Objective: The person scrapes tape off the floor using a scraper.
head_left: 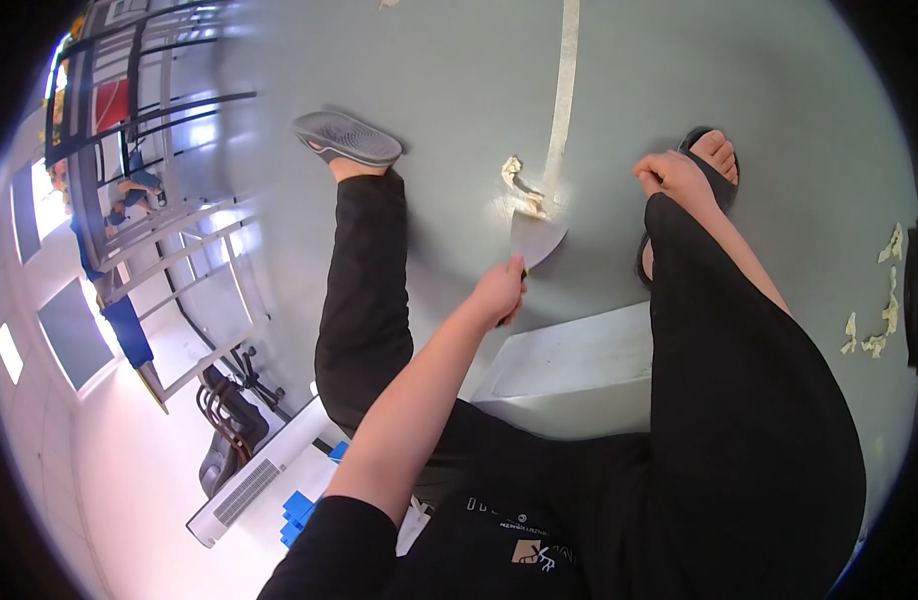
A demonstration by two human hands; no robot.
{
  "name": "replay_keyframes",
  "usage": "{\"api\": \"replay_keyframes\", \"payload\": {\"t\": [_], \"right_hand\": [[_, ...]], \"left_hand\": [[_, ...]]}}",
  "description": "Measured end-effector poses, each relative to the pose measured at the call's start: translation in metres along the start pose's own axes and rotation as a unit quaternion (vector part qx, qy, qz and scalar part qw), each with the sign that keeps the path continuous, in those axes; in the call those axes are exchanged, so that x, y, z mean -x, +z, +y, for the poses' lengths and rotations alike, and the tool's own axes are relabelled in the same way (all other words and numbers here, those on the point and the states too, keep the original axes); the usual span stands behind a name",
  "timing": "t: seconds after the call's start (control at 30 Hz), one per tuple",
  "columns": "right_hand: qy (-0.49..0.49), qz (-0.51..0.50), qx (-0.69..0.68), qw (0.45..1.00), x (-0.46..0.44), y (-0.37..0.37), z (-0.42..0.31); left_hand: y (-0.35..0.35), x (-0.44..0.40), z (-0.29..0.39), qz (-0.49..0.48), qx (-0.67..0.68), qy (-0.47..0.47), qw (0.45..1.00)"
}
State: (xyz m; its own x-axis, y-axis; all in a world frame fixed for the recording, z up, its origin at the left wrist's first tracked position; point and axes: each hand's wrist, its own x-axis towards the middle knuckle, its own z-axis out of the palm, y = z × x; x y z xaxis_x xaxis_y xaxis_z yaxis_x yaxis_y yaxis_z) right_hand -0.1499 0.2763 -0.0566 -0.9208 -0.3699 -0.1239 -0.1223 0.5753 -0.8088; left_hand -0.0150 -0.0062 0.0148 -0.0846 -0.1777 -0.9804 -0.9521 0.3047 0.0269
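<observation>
Metal frames (237, 270) stand on the grey floor (459, 60) near bright windows (47, 198).

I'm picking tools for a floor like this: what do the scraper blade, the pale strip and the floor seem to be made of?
Scraper blade: likely metal, smooth satin; grey sheen.
Pale strip: probably paper tape, matte; thin and straight-edged, with crumpled cream scraps nearby.
Floor: perhaps paint or resin, low gloss; seamless grey with soft reflections.
</observation>
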Motion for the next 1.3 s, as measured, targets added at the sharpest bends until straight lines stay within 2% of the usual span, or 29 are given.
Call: {"api": "replay_keyframes", "payload": {"t": [0.1, 0.2, 0.23, 0.3, 0.37, 0.5, 0.6, 0.67, 0.73, 0.77, 0.83, 0.97, 1.13, 1.23, 1.3], "right_hand": [[-0.007, 0.017, -0.006, 1.0, 0.002, 0.0, 0.004], [-0.029, 0.002, -0.01, 1.0, 0.003, 0.0, 0.011], [-0.033, 0.005, -0.013, 0.999, 0.003, -0.002, 0.008], [-0.044, 0.006, -0.019, 0.999, 0.0, 0.0, 0.005], [-0.04, 0.018, -0.009, 0.999, 0.001, 0.003, 0.008], [-0.026, 0.018, -0.002, 0.999, -0.001, -0.001, 0.003], [-0.014, 0.014, -0.003, 1.0, 0.001, 0.002, 0.008], [-0.031, -0.003, -0.005, 0.999, 0.001, 0.004, 0.015], [-0.034, 0.004, -0.005, 0.999, 0.002, -0.001, 0.007], [-0.036, 0.012, -0.007, 0.999, 0.002, -0.001, 0.003], [-0.034, 0.011, -0.003, 0.999, 0.001, -0.001, 0.003], [-0.006, 0.005, 0.003, 1.0, 0.001, -0.003, 0.0], [-0.035, 0.015, -0.005, 0.999, 0.001, 0.004, 0.014], [-0.045, 0.014, -0.009, 0.999, 0.002, 0.001, 0.009], [-0.048, 0.015, -0.01, 0.999, 0.0, 0.0, 0.005]], "left_hand": [[0.004, 0.0, -0.041, -0.011, -0.047, 0.026, 0.999], [0.011, -0.002, -0.059, -0.006, -0.057, -0.047, 0.997], [0.009, -0.001, -0.046, -0.007, -0.056, -0.046, 0.997], [-0.001, -0.004, -0.01, 0.014, -0.114, 0.031, 0.993], [-0.004, -0.014, 0.021, 0.022, -0.004, -0.025, 0.999], [-0.012, -0.008, -0.014, 0.027, -0.048, 0.018, 0.998], [0.005, 0.003, -0.056, 0.012, -0.058, -0.018, 0.998], [0.008, -0.001, -0.062, 0.004, -0.061, -0.046, 0.997], [0.003, -0.004, -0.044, 0.023, -0.124, 0.031, 0.992], [0.0, -0.011, -0.027, 0.025, -0.122, 0.03, 0.992], [-0.003, -0.018, 0.016, 0.032, 0.022, -0.029, 0.999], [-0.02, -0.015, -0.001, 0.025, -0.035, 0.043, 0.998], [0.004, 0.0, -0.054, 0.009, -0.068, -0.017, 0.998], [-0.003, -0.007, -0.027, 0.034, -0.122, 0.031, 0.991], [-0.007, -0.016, 0.015, 0.035, -0.07, 0.005, 0.997]]}}
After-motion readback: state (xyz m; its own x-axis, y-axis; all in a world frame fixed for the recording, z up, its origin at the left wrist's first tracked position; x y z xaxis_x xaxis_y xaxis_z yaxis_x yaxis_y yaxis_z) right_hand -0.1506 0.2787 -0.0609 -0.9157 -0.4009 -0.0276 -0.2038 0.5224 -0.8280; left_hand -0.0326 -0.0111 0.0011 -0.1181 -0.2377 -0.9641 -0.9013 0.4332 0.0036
